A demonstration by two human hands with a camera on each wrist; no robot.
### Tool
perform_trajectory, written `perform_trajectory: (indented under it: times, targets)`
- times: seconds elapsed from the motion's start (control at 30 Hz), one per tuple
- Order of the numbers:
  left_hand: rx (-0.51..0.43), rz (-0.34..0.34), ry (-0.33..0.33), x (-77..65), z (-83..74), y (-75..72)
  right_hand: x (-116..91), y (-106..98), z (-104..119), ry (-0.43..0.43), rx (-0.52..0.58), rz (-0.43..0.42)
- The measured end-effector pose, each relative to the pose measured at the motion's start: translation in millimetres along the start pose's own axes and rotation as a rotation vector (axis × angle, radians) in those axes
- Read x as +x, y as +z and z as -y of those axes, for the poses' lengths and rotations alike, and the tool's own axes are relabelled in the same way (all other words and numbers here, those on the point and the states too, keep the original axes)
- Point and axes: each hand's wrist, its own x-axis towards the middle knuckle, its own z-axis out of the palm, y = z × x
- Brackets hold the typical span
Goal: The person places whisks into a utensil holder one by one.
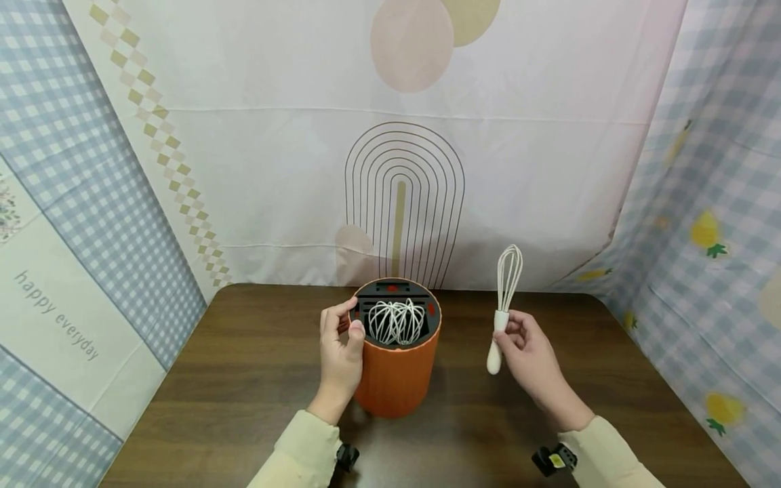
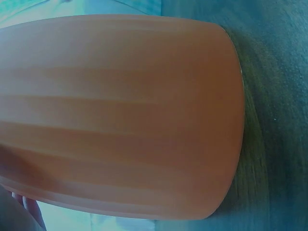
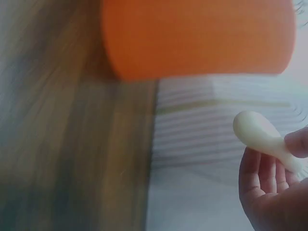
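An orange utensil holder with a black slotted top stands upright on the table. White wire whisk heads stick up out of its top; how many whisks stand inside cannot be told. My left hand grips the holder's left side at the rim, thumb in front. The left wrist view is mostly filled by the ribbed holder wall. To the right of the holder, my right hand pinches a whisk by its white handle, wires up. Its rounded handle end shows in the right wrist view.
The brown wooden table ends at a white patterned cloth hanging behind it. Blue checked cloths with pineapple prints and lettering hang at the sides. A black wrist camera sits by the right sleeve.
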Motion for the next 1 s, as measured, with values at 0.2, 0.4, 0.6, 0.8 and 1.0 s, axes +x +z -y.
perform_trajectory:
  times: [0.2, 0.4, 0.6, 0.8, 1.0]
  targets:
    - [-0.004, 0.011, -0.016, 1.7, -19.5, -0.9, -0.5, 10.9, 27.6, -0.07, 0.147, 0.013]
    - [-0.009, 0.011, -0.011, 1.2, -19.5, -1.1, 1.8, 18.0, 42.0, -0.111, 0.192, 0.04]
    - [0.004, 0.006, -0.001, -0.5, 3.8, -0.6, 4.4, 25.2, 53.4, -0.154, 0.277, 0.056]
    - [0.015, 0.0, 0.005, -1.7, 21.1, -0.4, 6.2, 31.9, 62.5, -0.189, 0.296, 0.066]
    - [0.013, 0.007, 0.005, -1.9, 21.3, -0.1, 9.0, 35.5, 72.6, -0.252, 0.33, 0.057]
